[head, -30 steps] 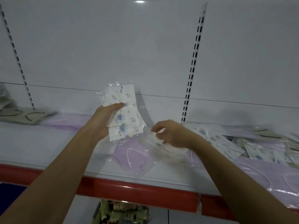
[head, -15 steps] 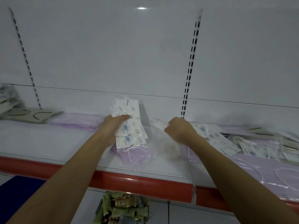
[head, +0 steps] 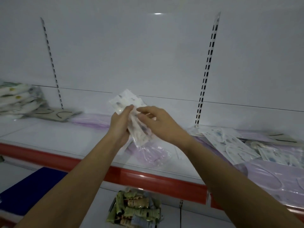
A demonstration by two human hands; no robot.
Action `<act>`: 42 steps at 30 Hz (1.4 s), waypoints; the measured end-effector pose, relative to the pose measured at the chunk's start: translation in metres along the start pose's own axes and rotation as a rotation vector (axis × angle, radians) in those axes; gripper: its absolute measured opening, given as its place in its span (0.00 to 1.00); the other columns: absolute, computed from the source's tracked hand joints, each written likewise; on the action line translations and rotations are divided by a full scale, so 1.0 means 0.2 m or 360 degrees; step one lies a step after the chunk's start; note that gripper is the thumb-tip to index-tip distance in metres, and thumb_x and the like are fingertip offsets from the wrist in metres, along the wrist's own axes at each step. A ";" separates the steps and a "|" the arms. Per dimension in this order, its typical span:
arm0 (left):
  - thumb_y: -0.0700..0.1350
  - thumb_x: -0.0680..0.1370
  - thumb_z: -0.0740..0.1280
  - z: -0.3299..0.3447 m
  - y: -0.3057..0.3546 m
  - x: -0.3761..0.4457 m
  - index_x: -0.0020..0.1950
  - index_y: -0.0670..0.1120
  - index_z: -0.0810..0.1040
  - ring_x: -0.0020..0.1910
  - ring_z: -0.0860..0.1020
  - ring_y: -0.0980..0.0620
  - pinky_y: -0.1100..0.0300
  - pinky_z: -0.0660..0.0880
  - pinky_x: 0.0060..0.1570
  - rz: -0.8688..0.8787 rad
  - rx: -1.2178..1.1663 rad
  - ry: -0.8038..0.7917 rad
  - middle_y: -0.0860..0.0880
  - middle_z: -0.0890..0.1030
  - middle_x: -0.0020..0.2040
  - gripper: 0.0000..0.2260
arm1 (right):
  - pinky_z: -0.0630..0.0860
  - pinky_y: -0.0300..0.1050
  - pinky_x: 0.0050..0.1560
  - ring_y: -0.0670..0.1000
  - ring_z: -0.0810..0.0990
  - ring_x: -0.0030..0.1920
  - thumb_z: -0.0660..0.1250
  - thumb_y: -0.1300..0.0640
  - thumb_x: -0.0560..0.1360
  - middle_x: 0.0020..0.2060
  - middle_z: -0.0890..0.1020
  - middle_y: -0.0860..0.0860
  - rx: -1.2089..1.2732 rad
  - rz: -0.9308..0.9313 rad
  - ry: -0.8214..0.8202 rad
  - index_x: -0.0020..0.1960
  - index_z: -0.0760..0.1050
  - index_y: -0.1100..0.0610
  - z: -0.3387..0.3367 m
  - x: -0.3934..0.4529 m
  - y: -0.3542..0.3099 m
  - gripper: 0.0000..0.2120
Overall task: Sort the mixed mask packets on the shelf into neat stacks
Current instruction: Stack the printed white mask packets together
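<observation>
Head view: left hand (head: 119,127) grips printed mask packets (head: 130,112) above the shelf (head: 49,137), right hand (head: 158,122) pinching another onto them. Step: collecting matching prints. Next: more from the loose pile (head: 233,145) at 3 o'clock.

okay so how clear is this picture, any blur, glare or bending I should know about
Head view: dim, flat light; a small glare spot high on the back panel; the packets gripped by the left hand and right hand are motion-smeared; the left-edge stack is blurred; the shelf edge bows from the wide lens.

Dim, soft overhead glare, motion blur
</observation>
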State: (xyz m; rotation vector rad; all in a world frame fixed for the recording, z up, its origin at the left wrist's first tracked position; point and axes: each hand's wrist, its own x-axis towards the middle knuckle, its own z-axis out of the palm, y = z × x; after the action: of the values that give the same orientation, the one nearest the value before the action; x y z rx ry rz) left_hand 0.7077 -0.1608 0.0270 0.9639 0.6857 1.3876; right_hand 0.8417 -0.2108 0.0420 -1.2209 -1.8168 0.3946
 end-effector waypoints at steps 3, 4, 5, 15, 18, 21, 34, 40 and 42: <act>0.34 0.77 0.64 -0.24 0.10 0.06 0.59 0.39 0.78 0.46 0.84 0.44 0.50 0.82 0.48 0.0039 -0.0014 0.0270 0.40 0.84 0.54 0.12 | 0.81 0.49 0.47 0.50 0.82 0.44 0.59 0.62 0.80 0.43 0.83 0.48 0.0177 0.0196 0.0365 0.46 0.78 0.51 0.03 0.07 0.00 0.11; 0.33 0.76 0.63 -0.32 0.13 0.07 0.58 0.39 0.78 0.47 0.84 0.44 0.47 0.81 0.50 0.0028 -0.0004 0.0333 0.40 0.84 0.54 0.12 | 0.80 0.49 0.46 0.51 0.82 0.44 0.58 0.65 0.78 0.43 0.82 0.48 0.0056 0.0257 0.0315 0.45 0.78 0.52 0.06 0.08 0.01 0.13; 0.33 0.75 0.64 -0.39 0.16 0.08 0.58 0.39 0.78 0.48 0.84 0.43 0.44 0.81 0.52 0.0014 0.0023 0.0389 0.41 0.84 0.55 0.13 | 0.79 0.47 0.46 0.52 0.82 0.46 0.58 0.67 0.77 0.44 0.82 0.48 -0.0130 0.0269 0.0144 0.46 0.79 0.53 0.08 0.08 0.01 0.14; 0.37 0.72 0.71 -0.80 0.24 0.16 0.66 0.40 0.75 0.54 0.82 0.42 0.50 0.80 0.50 0.0156 0.0060 0.0698 0.40 0.82 0.59 0.23 | 0.75 0.49 0.59 0.52 0.81 0.56 0.64 0.58 0.78 0.54 0.84 0.49 -0.0824 -0.0071 -0.0549 0.56 0.83 0.53 0.40 0.15 0.14 0.10; 0.35 0.76 0.67 -0.78 0.26 0.16 0.68 0.43 0.72 0.57 0.81 0.42 0.44 0.77 0.60 0.0243 0.0211 0.0649 0.41 0.81 0.60 0.20 | 0.75 0.39 0.46 0.43 0.80 0.41 0.62 0.59 0.81 0.38 0.83 0.45 -0.0302 -0.0073 0.0085 0.43 0.77 0.51 0.34 0.18 0.11 0.10; 0.34 0.77 0.63 -0.70 0.25 0.15 0.66 0.46 0.70 0.59 0.79 0.42 0.44 0.76 0.61 0.0246 0.0362 0.0507 0.44 0.80 0.59 0.18 | 0.65 0.33 0.31 0.42 0.67 0.29 0.61 0.58 0.82 0.29 0.71 0.45 0.0313 0.0075 0.0622 0.35 0.67 0.54 0.25 0.22 0.03 0.16; 0.61 0.83 0.54 -0.23 0.05 0.01 0.65 0.55 0.76 0.57 0.82 0.53 0.52 0.77 0.60 0.0282 0.0618 -0.0103 0.53 0.83 0.58 0.19 | 0.81 0.53 0.48 0.51 0.83 0.45 0.73 0.54 0.75 0.51 0.82 0.55 0.0732 0.0457 0.0372 0.61 0.63 0.50 0.26 0.15 0.07 0.22; 0.64 0.80 0.61 -0.10 0.00 -0.02 0.66 0.54 0.74 0.60 0.79 0.59 0.53 0.75 0.63 0.0465 0.0835 -0.0211 0.59 0.80 0.60 0.20 | 0.80 0.34 0.45 0.39 0.82 0.48 0.71 0.60 0.76 0.54 0.80 0.45 0.0736 0.0339 0.0646 0.67 0.66 0.49 0.16 0.07 0.09 0.24; 0.60 0.79 0.66 -0.03 0.00 -0.03 0.64 0.51 0.75 0.55 0.82 0.58 0.54 0.80 0.56 0.0643 0.0847 -0.0171 0.54 0.82 0.57 0.19 | 0.78 0.31 0.43 0.36 0.81 0.47 0.70 0.61 0.76 0.53 0.79 0.43 0.0667 0.0234 0.0780 0.62 0.69 0.50 0.10 0.04 0.09 0.19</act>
State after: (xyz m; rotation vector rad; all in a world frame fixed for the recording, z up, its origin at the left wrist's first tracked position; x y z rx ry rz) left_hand 0.7014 -0.1656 0.0227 1.6580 0.8291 1.5153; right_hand 0.8353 -0.1905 0.0230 -1.0433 -1.1605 0.4814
